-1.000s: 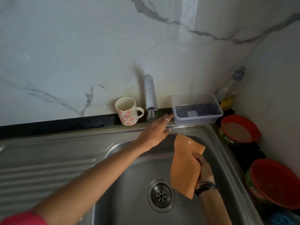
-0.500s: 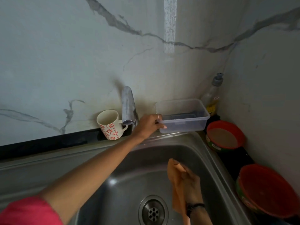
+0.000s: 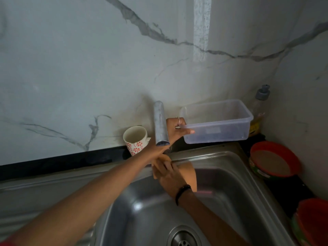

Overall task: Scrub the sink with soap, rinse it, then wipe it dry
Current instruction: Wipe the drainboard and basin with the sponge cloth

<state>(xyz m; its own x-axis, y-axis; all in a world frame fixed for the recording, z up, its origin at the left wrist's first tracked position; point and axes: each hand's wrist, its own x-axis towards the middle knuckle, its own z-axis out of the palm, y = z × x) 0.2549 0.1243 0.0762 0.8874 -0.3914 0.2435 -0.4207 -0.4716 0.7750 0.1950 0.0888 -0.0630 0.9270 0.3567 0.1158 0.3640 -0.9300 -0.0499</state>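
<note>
the right hand (image 3: 168, 173) presses a folded orange cloth (image 3: 188, 173) against the back rim of the steel sink (image 3: 230, 167), fingers closed over it; the cloth's long side runs along that rim, its loose end hanging down into the basin. the left hand (image 3: 174, 129) crosses above it with the forearm laid over the right fingers, and reaches behind the faucet spout (image 3: 160, 125) — thumb and fingers sit at the near corner of a clear plastic container (image 3: 218, 121), but whether they grip it i cannot tell. the spout points forward over the sink. a flowered mug (image 3: 135, 139) stands just left of it on the black ledge. the basin is open down to the drain (image 3: 183, 237) — right of the sink, red-rimmed bowls (image 3: 275, 160) crowd the edge, and a dish soap bottle (image 3: 260, 110) stands in the corner.
</note>
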